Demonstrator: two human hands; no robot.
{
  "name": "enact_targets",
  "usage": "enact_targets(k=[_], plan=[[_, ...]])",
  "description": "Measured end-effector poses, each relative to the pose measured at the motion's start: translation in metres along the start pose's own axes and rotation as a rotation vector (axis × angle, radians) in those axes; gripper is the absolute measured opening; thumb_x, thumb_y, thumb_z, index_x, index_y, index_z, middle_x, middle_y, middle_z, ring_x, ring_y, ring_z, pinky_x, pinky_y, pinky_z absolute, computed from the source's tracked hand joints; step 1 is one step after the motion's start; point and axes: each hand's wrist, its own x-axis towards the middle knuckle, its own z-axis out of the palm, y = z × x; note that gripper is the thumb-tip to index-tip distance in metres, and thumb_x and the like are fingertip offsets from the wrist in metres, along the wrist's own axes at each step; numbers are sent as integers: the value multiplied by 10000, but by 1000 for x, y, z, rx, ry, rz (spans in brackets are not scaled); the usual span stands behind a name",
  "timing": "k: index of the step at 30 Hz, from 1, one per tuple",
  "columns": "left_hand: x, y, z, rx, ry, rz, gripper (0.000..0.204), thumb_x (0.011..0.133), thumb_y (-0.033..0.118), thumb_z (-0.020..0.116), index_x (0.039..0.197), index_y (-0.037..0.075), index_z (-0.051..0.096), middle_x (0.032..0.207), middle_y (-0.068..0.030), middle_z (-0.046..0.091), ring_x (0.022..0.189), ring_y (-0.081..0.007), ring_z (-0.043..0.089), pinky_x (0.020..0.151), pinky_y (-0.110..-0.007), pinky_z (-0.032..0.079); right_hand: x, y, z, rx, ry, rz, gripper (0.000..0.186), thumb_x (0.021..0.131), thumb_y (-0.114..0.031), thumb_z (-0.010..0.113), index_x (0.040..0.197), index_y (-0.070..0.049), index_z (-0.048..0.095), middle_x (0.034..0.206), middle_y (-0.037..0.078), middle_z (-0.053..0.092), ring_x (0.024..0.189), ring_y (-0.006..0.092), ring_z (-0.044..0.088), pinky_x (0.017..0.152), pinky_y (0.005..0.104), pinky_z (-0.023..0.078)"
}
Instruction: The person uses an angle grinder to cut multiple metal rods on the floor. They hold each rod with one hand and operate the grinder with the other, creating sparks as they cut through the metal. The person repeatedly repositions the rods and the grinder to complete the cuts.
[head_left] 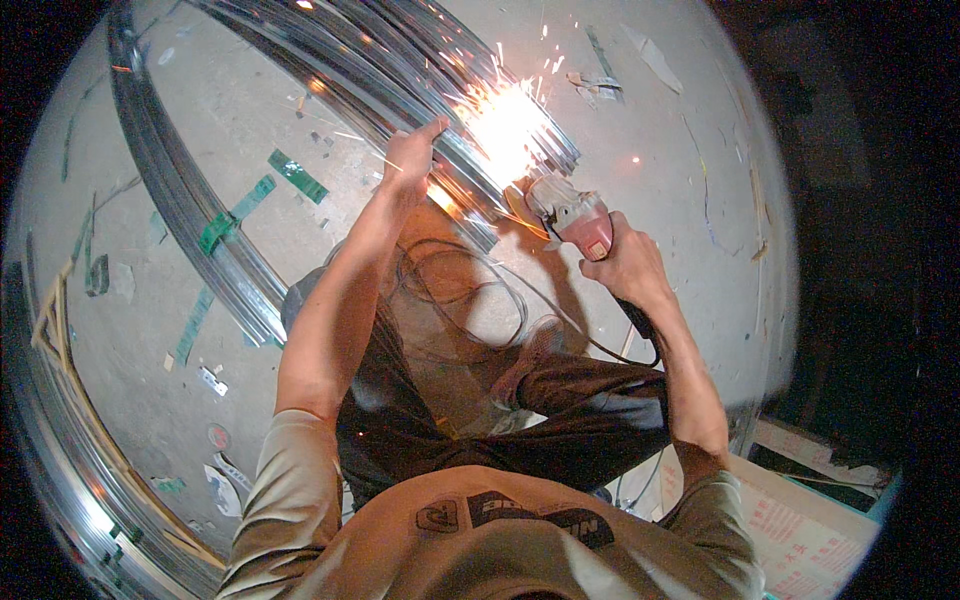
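Note:
My right hand (pixel 630 255) grips a red angle grinder with a metal guard (pixel 580 220); a black cord runs from its rear. Its disc meets the end of a bundle of long metal profiles (pixel 390 70), where a bright burst of sparks (pixel 505 125) hides the contact point. My left hand (pixel 408 160) is closed on the bundle's near side, left of the sparks, its index finger reaching along the metal. Orange sparks also streak just below that hand, along the lower profiles.
A taped second bundle of profiles (pixel 180 210) lies at left; more metal strips (pixel 90 500) and wooden slats (pixel 50 330) lie at lower left. A coiled cable (pixel 460 330) is between my legs. Tape scraps (pixel 298 175) dot the concrete floor. A printed board (pixel 800 510) is at lower right.

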Motion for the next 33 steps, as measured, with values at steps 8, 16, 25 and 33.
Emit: enact_targets(k=[8,16,25,33], plan=[[3,-2,3,-18,8,16,264,920,226,717,1084,20,690,952,-72,731,812,-154,667,608,-292,468,2,4,2,-6,-25,30,614,641,-266,792,1139,23,578,932,269,712,903,449,696,819,491,546],[21,5,3,-316,-2,-84,390,1015,345,607,1243,30,576,1061,-109,683,755,-147,609,597,-292,448,-2,15,5,33,-19,23,604,643,-244,814,1116,37,565,905,283,708,886,469,693,812,505,558],[24,-5,10,133,-10,-139,582,963,530,650,1060,-43,625,853,-96,659,582,-138,535,541,-311,496,-2,20,8,28,-33,121,612,653,-246,794,1153,23,563,914,279,701,896,465,685,796,494,535],[20,-13,22,151,8,-29,588,926,544,698,962,-40,640,733,-51,582,589,-136,586,517,-308,487,0,25,11,6,-40,140,604,657,-243,791,1148,21,560,900,277,703,894,459,693,807,486,547]])
